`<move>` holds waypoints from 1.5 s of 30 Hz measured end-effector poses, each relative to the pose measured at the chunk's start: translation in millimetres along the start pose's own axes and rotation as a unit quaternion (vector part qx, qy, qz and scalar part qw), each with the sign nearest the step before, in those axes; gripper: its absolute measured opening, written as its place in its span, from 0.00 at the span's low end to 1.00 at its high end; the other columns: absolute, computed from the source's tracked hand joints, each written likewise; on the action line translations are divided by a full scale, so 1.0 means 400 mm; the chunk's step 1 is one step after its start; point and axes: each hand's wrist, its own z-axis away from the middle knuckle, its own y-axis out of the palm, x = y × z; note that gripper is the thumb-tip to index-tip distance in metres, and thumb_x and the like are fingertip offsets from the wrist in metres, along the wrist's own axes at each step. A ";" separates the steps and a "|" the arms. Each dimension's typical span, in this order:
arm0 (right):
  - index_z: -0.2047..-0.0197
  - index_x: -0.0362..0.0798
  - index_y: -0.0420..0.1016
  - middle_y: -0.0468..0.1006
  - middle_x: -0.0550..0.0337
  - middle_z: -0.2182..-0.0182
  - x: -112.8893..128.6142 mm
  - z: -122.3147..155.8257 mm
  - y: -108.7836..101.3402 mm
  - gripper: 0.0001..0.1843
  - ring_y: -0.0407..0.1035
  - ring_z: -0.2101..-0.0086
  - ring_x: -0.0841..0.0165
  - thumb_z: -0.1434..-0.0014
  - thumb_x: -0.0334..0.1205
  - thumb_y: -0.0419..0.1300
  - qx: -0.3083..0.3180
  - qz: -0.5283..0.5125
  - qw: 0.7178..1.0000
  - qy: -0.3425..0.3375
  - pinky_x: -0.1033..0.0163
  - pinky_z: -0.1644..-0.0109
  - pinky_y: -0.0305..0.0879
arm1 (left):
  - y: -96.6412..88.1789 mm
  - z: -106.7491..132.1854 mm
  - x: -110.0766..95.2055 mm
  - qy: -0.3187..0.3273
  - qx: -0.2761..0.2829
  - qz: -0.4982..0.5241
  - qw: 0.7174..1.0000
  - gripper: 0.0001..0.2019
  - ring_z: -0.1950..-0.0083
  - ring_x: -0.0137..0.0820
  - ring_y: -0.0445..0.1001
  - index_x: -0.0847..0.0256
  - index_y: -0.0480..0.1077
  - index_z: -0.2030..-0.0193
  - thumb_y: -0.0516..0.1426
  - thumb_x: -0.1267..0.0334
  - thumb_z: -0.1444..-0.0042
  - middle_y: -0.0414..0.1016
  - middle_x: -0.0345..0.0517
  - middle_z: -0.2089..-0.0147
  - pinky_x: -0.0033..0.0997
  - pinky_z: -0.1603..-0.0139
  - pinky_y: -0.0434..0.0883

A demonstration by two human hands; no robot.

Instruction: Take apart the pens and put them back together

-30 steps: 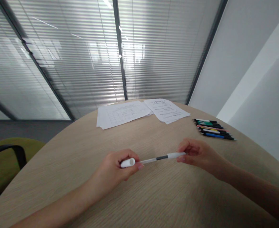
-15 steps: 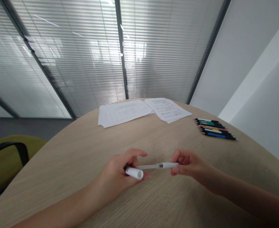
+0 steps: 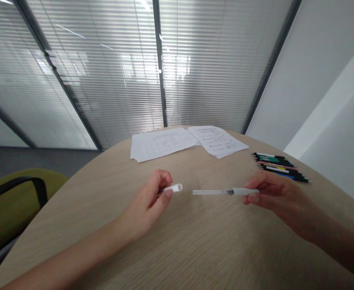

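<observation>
My left hand [image 3: 145, 205] pinches a white, hollow pen barrel [image 3: 176, 187] between thumb and fingers, its round open end facing right. Opposite it, my right hand [image 3: 276, 195] grips the white front section [image 3: 239, 191] of the pen. A clear refill [image 3: 211, 192] sticks out of that section toward the left, level and pointing at the barrel. A gap separates the refill's end from the barrel's mouth. Both pieces are held above the wooden table [image 3: 195, 241]. The far end of the barrel is hidden inside my left hand.
Several pens [image 3: 278, 166] lie side by side at the right, just beyond my right hand. Printed sheets of paper [image 3: 165, 143] are spread at the table's far edge. A green chair [image 3: 17, 201] with a black armrest stands at the left.
The two pen parts have moved apart: my right hand has drawn the refill and front section rightward, out of line with the barrel before. Left fingers have closed more around the barrel.
</observation>
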 end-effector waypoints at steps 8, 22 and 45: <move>0.76 0.48 0.69 0.74 0.61 0.80 0.008 0.009 0.019 0.09 0.68 0.78 0.71 0.58 0.42 0.63 -0.008 0.069 0.996 -0.052 0.69 0.77 0.64 | 0.009 0.008 -0.022 0.041 0.076 -0.072 0.994 0.06 0.75 0.29 0.62 0.59 0.53 0.65 0.41 0.62 0.45 0.60 0.37 0.76 0.28 0.75 0.58; 0.72 0.49 0.69 0.74 0.61 0.76 -0.016 0.022 0.016 0.02 0.69 0.73 0.70 0.50 0.38 0.58 -0.024 0.276 0.938 -0.206 0.67 0.71 0.66 | 0.018 0.004 -0.007 0.185 0.061 -0.207 0.959 0.07 0.70 0.29 0.68 0.62 0.59 0.61 0.44 0.68 0.45 0.68 0.44 0.68 0.29 0.71 0.66; 0.70 0.46 0.66 0.73 0.60 0.77 -0.062 0.031 0.075 0.05 0.66 0.74 0.71 0.44 0.31 0.51 0.046 0.329 0.872 -0.360 0.66 0.70 0.62 | 0.062 0.012 -0.003 0.299 0.050 -0.231 0.925 0.07 0.74 0.28 0.70 0.64 0.66 0.64 0.47 0.69 0.43 0.72 0.42 0.73 0.28 0.72 0.67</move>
